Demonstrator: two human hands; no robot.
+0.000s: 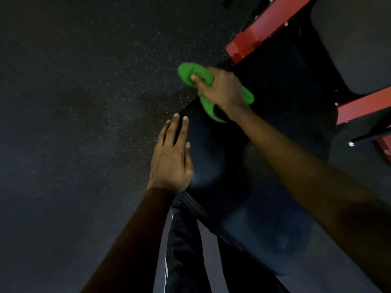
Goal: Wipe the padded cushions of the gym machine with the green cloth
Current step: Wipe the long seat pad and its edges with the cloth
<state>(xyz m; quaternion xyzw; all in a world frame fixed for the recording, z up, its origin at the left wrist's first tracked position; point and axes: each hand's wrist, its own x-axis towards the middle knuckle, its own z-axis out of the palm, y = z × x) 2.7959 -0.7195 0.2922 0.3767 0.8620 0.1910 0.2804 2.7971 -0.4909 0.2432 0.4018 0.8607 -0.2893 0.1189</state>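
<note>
A long black padded cushion (264,170) of the gym machine runs from the lower centre toward the upper right. My right hand (222,89) grips the bunched green cloth (190,74) at the cushion's far left edge, with cloth sticking out on both sides of the hand. My left hand (172,157) lies flat with straight fingers on the cushion's near left edge. A second dark pad (355,45) sits at the upper right.
Red metal frame bars (262,32) of the machine cross the upper right, with another red bar (364,106) and a thin black rod (368,136) at the right. Dark speckled rubber floor (84,102) fills the left. My dark trousers (186,250) show below.
</note>
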